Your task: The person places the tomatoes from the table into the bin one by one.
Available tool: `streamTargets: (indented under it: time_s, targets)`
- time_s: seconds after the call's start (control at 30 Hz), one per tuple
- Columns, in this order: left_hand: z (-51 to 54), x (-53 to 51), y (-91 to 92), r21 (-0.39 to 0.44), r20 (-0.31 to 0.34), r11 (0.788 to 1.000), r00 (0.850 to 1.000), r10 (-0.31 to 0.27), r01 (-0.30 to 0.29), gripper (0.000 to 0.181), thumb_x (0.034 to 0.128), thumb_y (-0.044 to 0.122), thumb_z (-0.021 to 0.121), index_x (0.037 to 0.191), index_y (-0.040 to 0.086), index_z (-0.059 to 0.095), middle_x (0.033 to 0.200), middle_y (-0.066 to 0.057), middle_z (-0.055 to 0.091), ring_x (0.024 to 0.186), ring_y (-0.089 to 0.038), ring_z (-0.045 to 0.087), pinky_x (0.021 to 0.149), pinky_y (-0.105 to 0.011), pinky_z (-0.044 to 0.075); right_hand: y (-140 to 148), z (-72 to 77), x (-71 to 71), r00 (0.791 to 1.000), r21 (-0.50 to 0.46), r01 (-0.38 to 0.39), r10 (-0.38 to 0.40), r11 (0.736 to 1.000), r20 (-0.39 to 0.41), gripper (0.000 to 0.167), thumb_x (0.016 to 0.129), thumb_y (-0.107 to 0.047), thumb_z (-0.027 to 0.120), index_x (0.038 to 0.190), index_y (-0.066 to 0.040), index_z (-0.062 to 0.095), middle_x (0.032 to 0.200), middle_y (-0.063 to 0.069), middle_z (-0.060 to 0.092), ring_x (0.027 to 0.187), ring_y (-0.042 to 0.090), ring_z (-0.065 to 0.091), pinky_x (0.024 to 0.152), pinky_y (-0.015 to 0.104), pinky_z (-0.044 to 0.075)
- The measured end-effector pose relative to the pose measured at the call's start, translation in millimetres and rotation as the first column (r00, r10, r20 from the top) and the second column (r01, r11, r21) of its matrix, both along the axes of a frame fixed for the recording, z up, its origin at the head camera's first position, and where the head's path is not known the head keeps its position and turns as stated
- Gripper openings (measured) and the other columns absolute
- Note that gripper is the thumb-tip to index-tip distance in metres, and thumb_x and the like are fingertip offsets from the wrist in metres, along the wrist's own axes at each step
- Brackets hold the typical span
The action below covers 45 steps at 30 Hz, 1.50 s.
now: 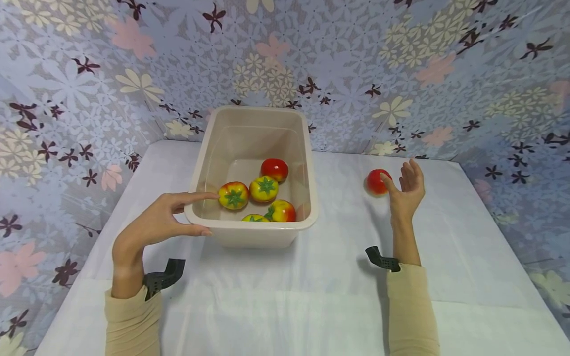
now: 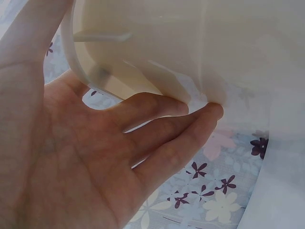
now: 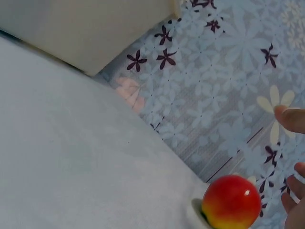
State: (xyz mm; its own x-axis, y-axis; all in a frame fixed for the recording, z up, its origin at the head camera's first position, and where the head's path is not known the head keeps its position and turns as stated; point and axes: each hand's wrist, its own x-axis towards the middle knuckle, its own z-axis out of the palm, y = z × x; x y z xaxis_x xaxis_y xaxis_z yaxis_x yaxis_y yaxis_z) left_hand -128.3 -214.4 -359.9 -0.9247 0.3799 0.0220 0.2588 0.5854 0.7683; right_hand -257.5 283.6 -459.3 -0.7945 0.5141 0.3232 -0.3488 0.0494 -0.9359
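A beige plastic bin (image 1: 250,225) stands on the white-covered table. My left hand (image 1: 158,217) holds its near left corner, the index finger reaching over the rim and the thumb at the front. In the left wrist view, the left hand's (image 2: 71,152) other fingers lie against the bin's outer wall (image 2: 157,52). Several red-and-yellow toy tomatoes with green leaf tops, such as this tomato (image 1: 234,196), lie inside the bin. Another tomato (image 1: 377,182), mostly red, rests on the table to the right. My right hand (image 1: 406,190) is just beside it, fingers spread and holding nothing.
A floral-patterned backdrop (image 1: 347,69) rises behind the table (image 1: 343,306) and along both sides. Dark wrist mounts sit on both forearms, below the tan sleeves' (image 1: 409,311) cuffs. The bin's right wall stands between its contents and the right hand.
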Motion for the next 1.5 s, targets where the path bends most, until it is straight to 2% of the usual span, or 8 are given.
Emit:
streamTargets:
  time_s: [0.27, 0.53, 0.7, 0.87, 1.07, 1.5]
  targets:
    - [-0.9, -0.3, -1.2, -0.003, -0.003, 1.000, 1.000, -0.002, 0.002, 0.067, 0.0751, 0.029, 0.085, 0.136, 0.016, 0.059, 0.144, -0.010, 0.052, 0.136, -0.034, 0.042, 0.103, -0.064, 0.037, 4.2, -13.5, -5.5, 0.989, 0.003, 0.011, -0.011, 1.000, 0.149, 0.072, 0.077, 0.001, 0.079, 0.140, -0.018, 0.050, 0.146, 0.009, 0.048, 0.139, 0.021, 0.041, 0.118, 0.034, 0.028]
    - [1.0, 1.2, -0.9, -0.001, 0.000, 1.000, 1.000, 0.004, -0.004, 0.066, 0.0756, 0.029, 0.085, 0.136, 0.017, 0.059, 0.144, -0.009, 0.053, 0.136, -0.034, 0.042, 0.103, -0.064, 0.037, 5.8, -22.3, -7.9, 0.962, 0.075, 0.014, -0.034, 0.997, 0.270, 0.075, 0.079, -0.004, 0.079, 0.144, -0.020, 0.047, 0.150, 0.010, 0.045, 0.141, 0.023, 0.038, 0.118, 0.034, 0.028]
    - [3.1, 4.1, -0.3, 0.006, -0.001, 1.000, 1.000, -0.002, 0.002, 0.065, 0.0764, 0.027, 0.084, 0.136, 0.016, 0.060, 0.143, -0.011, 0.053, 0.135, -0.035, 0.043, 0.102, -0.065, 0.037, 7.4, -26.8, -8.7, 0.961, 0.079, 0.025, -0.045, 0.997, 0.272, 0.076, 0.075, 0.001, 0.081, 0.143, -0.016, 0.049, 0.146, 0.017, 0.046, 0.139, 0.029, 0.041, 0.117, 0.038, 0.031]
    - [4.7, 4.1, -0.2, 0.013, -0.001, 1.000, 1.000, 0.000, 0.000, 0.065, 0.0764, 0.026, 0.084, 0.135, 0.016, 0.060, 0.143, -0.010, 0.054, 0.136, -0.035, 0.042, 0.102, -0.065, 0.037, 7.2, -28.9, -10.2, 0.958, 0.097, 0.019, -0.046, 0.995, 0.284, 0.076, 0.076, -0.002, 0.081, 0.143, -0.017, 0.048, 0.147, 0.016, 0.046, 0.139, 0.029, 0.041, 0.116, 0.036, 0.032]
    - [2.9, 3.7, 0.1, 0.005, 0.003, 1.000, 1.000, -0.001, 0.000, 0.065, 0.0766, 0.027, 0.084, 0.136, 0.016, 0.059, 0.143, -0.010, 0.053, 0.136, -0.035, 0.042, 0.102, -0.065, 0.037, 7.4, -31.4, -9.2, 0.951, 0.034, 0.022, -0.031, 0.999, 0.306, 0.074, 0.078, -0.003, 0.080, 0.144, -0.014, 0.048, 0.149, 0.017, 0.045, 0.140, 0.026, 0.040, 0.117, 0.033, 0.030]
    - [2.6, 2.1, 0.7, 0.005, -0.007, 1.000, 1.000, -0.007, 0.007, 0.065, 0.0765, 0.027, 0.084, 0.136, 0.016, 0.060, 0.142, -0.010, 0.054, 0.136, -0.034, 0.043, 0.102, -0.065, 0.038, 9.8, -37.2, -10.3, 0.914, -0.004, 0.039, -0.034, 0.999, 0.404, 0.072, 0.083, -0.005, 0.076, 0.147, -0.016, 0.045, 0.152, 0.007, 0.043, 0.141, 0.018, 0.040, 0.116, 0.026, 0.030]
